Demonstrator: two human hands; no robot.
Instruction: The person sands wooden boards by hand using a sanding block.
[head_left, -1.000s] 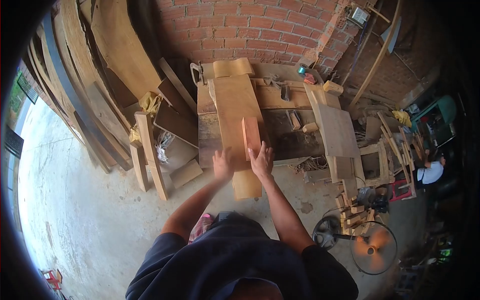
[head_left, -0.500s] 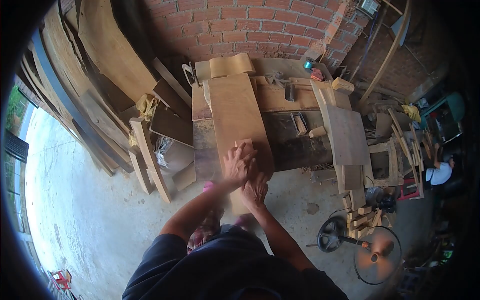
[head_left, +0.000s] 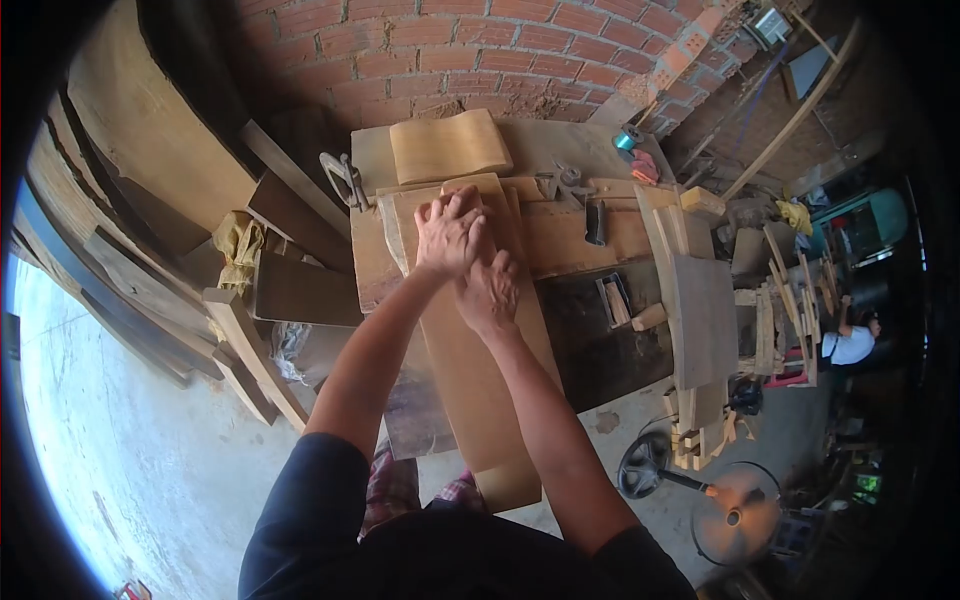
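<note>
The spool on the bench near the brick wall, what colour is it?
The spool is teal, a blue-green; it shows best in the head view.

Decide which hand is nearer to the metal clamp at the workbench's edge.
Left. The left hand is to the right of the metal clamp, slightly closer to the person's body; the right hand is farther right and closer still to the body.

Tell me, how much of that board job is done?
The long board already lies across the bench. The left hand and right hand press a wooden block near its far end. More block work may be left; the surface doesn't show how much.
</note>
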